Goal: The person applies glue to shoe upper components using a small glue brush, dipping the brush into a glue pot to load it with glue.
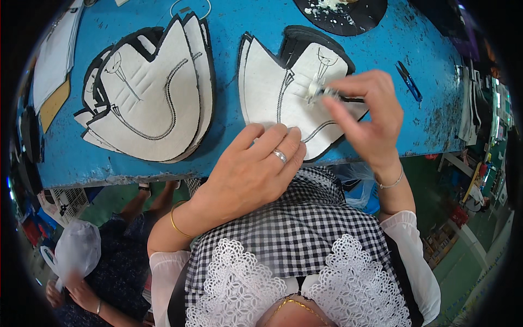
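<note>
Two stacks of shoe-upper pieces lie on the blue table (223, 90), white with black edges and dark stitched lines. My left hand (253, 166) rests its stretched fingers on the near edge of the right stack (261, 90). Above that stack, my right hand (370, 111) pinches a small greyish thing (326, 94) with a whitish end, partly blurred, so its kind is unclear. Its whitish end is over the top piece, close to some stitched lines. The left stack (144, 103) lies apart from both hands.
A dark round plate (348, 19) with white crumbs or paste is at the far edge. Blue-handled thread snips (408, 82) lie at the right. Papers (57, 60) are at the far left. Below left, another person's hands (81, 294) are near a translucent plastic bag (79, 245).
</note>
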`<state>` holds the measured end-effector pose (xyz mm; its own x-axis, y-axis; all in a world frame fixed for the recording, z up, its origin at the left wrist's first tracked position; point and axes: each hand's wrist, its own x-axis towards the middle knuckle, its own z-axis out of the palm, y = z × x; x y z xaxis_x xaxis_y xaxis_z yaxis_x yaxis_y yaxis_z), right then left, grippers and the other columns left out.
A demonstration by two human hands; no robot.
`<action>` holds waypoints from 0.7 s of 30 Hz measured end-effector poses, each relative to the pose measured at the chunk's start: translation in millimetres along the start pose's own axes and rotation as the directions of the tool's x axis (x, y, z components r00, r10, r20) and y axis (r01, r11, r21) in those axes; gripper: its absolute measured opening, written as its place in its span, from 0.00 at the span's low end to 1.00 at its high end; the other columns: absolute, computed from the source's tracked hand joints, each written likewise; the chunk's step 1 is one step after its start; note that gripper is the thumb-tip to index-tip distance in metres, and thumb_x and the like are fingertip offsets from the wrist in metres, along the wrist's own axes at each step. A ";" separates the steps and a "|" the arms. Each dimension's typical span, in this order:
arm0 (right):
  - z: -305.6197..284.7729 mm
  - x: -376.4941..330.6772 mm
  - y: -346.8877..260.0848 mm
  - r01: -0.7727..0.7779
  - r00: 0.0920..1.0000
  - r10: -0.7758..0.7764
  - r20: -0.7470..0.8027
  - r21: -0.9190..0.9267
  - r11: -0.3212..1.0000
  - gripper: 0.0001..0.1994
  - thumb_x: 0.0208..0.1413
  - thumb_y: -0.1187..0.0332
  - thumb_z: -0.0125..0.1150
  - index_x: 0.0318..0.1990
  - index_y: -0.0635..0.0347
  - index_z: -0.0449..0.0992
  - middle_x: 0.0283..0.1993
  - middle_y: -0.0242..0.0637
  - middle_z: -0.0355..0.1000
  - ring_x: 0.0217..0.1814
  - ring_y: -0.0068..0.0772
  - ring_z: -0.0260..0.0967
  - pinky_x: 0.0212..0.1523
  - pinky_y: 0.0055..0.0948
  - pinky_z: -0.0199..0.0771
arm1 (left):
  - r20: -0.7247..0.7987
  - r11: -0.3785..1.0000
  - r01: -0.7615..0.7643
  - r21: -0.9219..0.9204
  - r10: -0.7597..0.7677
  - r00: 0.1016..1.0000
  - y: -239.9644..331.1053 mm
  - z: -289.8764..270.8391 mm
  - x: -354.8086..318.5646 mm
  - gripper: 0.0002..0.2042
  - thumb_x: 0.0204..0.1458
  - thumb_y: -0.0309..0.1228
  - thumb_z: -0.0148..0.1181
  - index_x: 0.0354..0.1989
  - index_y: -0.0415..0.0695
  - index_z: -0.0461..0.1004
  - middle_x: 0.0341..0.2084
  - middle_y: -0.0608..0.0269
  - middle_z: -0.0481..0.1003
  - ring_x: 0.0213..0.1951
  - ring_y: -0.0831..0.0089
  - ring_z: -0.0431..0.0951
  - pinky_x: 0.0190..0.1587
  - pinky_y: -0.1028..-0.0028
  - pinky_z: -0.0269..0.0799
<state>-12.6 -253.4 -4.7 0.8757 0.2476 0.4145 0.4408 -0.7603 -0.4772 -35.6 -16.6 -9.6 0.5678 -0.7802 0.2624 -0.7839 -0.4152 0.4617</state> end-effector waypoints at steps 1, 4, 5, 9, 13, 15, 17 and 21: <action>-1.9 -1.9 -4.5 0.093 0.994 -0.094 0.051 0.019 0.996 0.11 0.44 0.69 0.77 0.34 0.56 0.80 0.31 0.29 0.76 0.33 0.31 0.71 0.37 0.29 0.66 | 0.000 1.000 -0.001 -0.001 0.001 1.000 -0.2 -0.3 0.9 0.17 0.44 0.29 0.66 0.45 0.40 0.80 0.48 0.60 0.77 0.49 0.65 0.76 0.49 0.66 0.73; -7.1 -8.3 -8.5 0.006 0.999 -0.009 0.045 0.076 0.997 0.12 0.44 0.71 0.77 0.36 0.56 0.81 0.33 0.31 0.77 0.34 0.33 0.72 0.38 0.30 0.69 | -0.026 0.999 -0.025 0.048 0.026 0.999 -1.1 1.3 4.1 0.16 0.44 0.28 0.64 0.43 0.40 0.80 0.45 0.59 0.77 0.47 0.65 0.77 0.46 0.67 0.74; -10.0 -10.3 -6.3 -0.066 0.997 0.068 -0.020 0.110 0.992 0.12 0.45 0.73 0.77 0.37 0.56 0.81 0.34 0.32 0.78 0.34 0.32 0.72 0.39 0.30 0.71 | -0.052 0.998 -0.019 0.052 0.022 0.998 -1.2 3.6 5.5 0.15 0.44 0.27 0.63 0.43 0.40 0.80 0.43 0.60 0.77 0.44 0.65 0.78 0.44 0.68 0.74; -19.5 -11.7 14.8 -0.217 0.941 0.293 -0.171 0.359 0.908 0.09 0.53 0.77 0.72 0.41 0.63 0.79 0.41 0.35 0.80 0.39 0.23 0.73 0.44 0.23 0.73 | -0.107 0.998 -0.035 0.052 0.040 0.993 -3.4 7.9 13.9 0.16 0.42 0.28 0.64 0.42 0.41 0.81 0.33 0.66 0.75 0.35 0.68 0.77 0.36 0.71 0.73; -25.9 -9.6 24.5 -0.211 0.860 0.444 -0.253 0.616 0.759 0.07 0.62 0.77 0.65 0.46 0.65 0.75 0.44 0.37 0.80 0.44 0.20 0.74 0.47 0.19 0.73 | -0.279 0.974 -0.219 0.064 0.228 0.933 3.2 -12.7 11.9 0.10 0.46 0.28 0.62 0.38 0.40 0.80 0.26 0.69 0.67 0.29 0.74 0.71 0.28 0.75 0.66; -28.5 -12.2 33.5 -0.193 0.861 0.440 -0.253 0.639 0.745 0.06 0.64 0.77 0.62 0.47 0.65 0.74 0.45 0.38 0.79 0.46 0.20 0.74 0.49 0.20 0.74 | -0.303 0.973 -0.209 0.100 0.230 0.925 10.3 -40.9 0.1 0.16 0.43 0.29 0.66 0.43 0.45 0.83 0.24 0.70 0.68 0.26 0.75 0.72 0.25 0.75 0.67; -28.6 -12.8 31.4 -0.282 0.852 0.495 -0.168 0.650 0.706 0.06 0.64 0.76 0.62 0.47 0.65 0.75 0.45 0.38 0.79 0.46 0.21 0.74 0.49 0.20 0.74 | -0.566 0.970 -0.005 0.243 0.147 0.811 12.6 -42.7 -19.9 0.18 0.40 0.26 0.69 0.44 0.48 0.84 0.25 0.70 0.69 0.26 0.73 0.73 0.25 0.72 0.67; -15.9 -19.3 21.5 -0.352 0.902 0.430 -0.030 0.526 0.775 0.07 0.57 0.75 0.69 0.41 0.62 0.78 0.41 0.32 0.79 0.43 0.19 0.72 0.45 0.21 0.72 | -0.325 0.831 0.444 0.335 -0.341 0.882 -11.2 -72.7 -44.0 0.24 0.32 0.22 0.76 0.43 0.50 0.84 0.29 0.65 0.74 0.32 0.63 0.76 0.36 0.66 0.71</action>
<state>-23.2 -284.1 -10.7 0.9739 -0.1215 0.1917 0.1367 -0.3604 -0.9227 -33.6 56.4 35.3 0.8496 -0.3951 0.3494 -0.4835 -0.8481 0.2168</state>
